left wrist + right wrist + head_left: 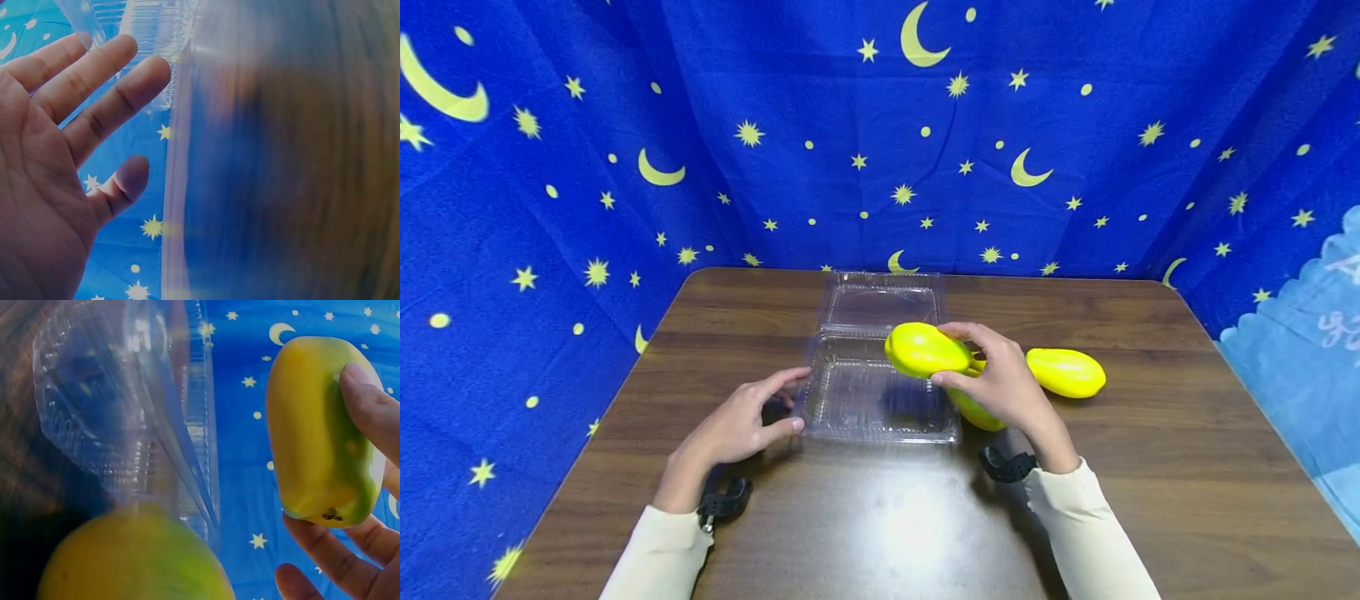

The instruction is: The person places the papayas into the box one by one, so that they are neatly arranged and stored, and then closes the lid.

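My right hand (1003, 379) pinches a yellow oblong fruit (927, 350) between thumb and fingers, above the right part of a clear plastic clamshell box (880, 440). In the right wrist view this fruit (319, 437) has a green side and a small brown stem mark. Beneath the right hand, a second such fruit (976, 412) is partly hidden beside the box. A third fruit (1067, 372) lies right of the hand. My left hand (741, 421) is at the box's left edge, fingers spread; whether it touches is hard to tell. The box's lid (883, 307) is folded back.
The brown wooden table (1150, 467) carries the box and the fruits. Blue cloth (820, 183) with moons and stars hangs behind it and along the sides. Black wrist mounts (726, 500) sit on both wrists.
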Tool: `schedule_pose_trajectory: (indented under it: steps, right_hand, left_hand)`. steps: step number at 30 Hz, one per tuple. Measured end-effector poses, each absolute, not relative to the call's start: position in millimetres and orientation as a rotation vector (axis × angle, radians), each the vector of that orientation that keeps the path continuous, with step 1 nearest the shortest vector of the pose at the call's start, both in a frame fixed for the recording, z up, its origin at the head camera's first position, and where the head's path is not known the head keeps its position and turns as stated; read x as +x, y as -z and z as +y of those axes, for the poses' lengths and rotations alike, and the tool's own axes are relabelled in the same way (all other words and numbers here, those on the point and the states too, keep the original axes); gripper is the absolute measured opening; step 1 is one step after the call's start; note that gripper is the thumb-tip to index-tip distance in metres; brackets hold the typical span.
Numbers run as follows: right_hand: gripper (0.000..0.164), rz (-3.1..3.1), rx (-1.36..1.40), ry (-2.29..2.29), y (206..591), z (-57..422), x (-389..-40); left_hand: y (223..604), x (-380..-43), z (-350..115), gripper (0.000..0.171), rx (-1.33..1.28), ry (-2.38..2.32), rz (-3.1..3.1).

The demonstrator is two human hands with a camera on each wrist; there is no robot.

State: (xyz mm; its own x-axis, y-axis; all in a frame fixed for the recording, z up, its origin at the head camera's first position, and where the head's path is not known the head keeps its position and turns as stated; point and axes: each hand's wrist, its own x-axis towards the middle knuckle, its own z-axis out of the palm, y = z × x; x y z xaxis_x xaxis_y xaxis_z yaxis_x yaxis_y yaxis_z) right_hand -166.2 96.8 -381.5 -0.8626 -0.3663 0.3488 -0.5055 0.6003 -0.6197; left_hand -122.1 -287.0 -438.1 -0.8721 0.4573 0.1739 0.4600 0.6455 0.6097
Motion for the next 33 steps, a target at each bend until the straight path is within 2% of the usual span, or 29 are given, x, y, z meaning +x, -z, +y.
schedule_pose_trajectory:
  steps: [12, 21, 33]
  right_hand:
    - [0.061, -2.670, 0.768, -1.315, 389, 79, -161]
    - [0.064, -2.708, 0.754, -1.333, 397, 62, -156]
    - [0.057, -2.730, 0.819, -1.373, 408, 40, -148]
  left_hand:
    - [442, -117, -288, 0.066, -0.784, 1.072, -2.859]
    - [440, -119, -288, 0.066, -0.761, 1.078, -2.884]
    - [436, -120, -287, 0.067, -0.737, 1.075, -2.911]
